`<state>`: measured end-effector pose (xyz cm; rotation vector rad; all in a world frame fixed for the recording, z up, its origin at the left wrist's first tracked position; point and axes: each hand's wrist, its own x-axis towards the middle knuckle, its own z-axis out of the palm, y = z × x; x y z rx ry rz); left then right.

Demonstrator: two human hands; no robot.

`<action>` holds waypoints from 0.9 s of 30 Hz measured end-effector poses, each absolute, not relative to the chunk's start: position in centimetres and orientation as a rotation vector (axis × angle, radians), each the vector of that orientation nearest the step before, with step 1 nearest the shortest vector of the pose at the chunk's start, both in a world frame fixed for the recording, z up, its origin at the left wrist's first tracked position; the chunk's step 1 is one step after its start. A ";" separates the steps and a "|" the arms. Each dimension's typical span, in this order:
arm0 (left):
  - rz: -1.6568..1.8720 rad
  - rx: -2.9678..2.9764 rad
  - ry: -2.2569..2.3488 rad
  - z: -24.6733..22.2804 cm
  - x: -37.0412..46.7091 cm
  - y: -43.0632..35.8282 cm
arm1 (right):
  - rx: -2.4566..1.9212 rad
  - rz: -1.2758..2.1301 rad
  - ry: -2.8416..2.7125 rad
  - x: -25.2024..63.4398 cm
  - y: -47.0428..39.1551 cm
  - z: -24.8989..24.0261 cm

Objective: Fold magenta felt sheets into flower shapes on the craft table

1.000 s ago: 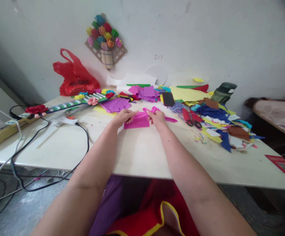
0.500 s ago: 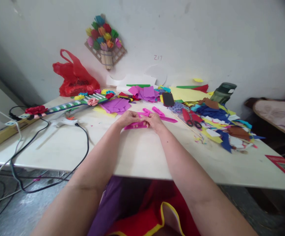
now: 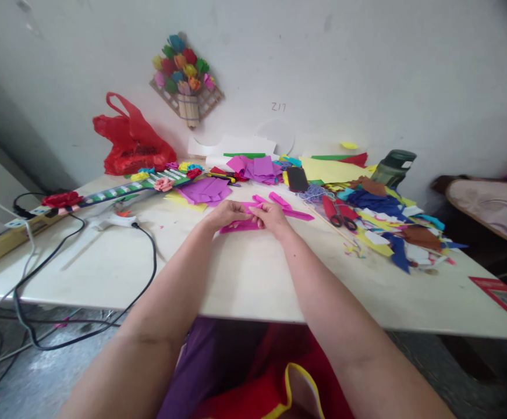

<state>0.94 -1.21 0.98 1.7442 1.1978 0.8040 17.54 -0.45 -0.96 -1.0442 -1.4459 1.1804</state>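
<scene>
Pinching magenta paper (image 3: 243, 226) with left hand (image 3: 227, 214) and right hand (image 3: 271, 217), close together over the white table (image 3: 248, 279). Facing a red bag (image 3: 135, 156) of unclear contents and a wall-hung stick vase (image 3: 188, 109) holding colourful flowers (image 3: 178, 61).

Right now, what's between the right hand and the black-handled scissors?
In the head view: a narrow magenta paper strip, then a thin tan stick nearer the scissors.

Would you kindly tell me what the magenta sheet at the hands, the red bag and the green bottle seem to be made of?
Magenta sheet: probably matte paper, perhaps crepe; it looks thin and soft.
Red bag: thin, shiny plastic, judging by its crinkles and highlights.
Green bottle: seemingly translucent; plastic or glass, I can't tell.
</scene>
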 end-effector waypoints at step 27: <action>0.871 1.783 1.109 0.4 0.0 -0.2 | -1.020 0.944 -1.568 17.7 -0.4 -0.9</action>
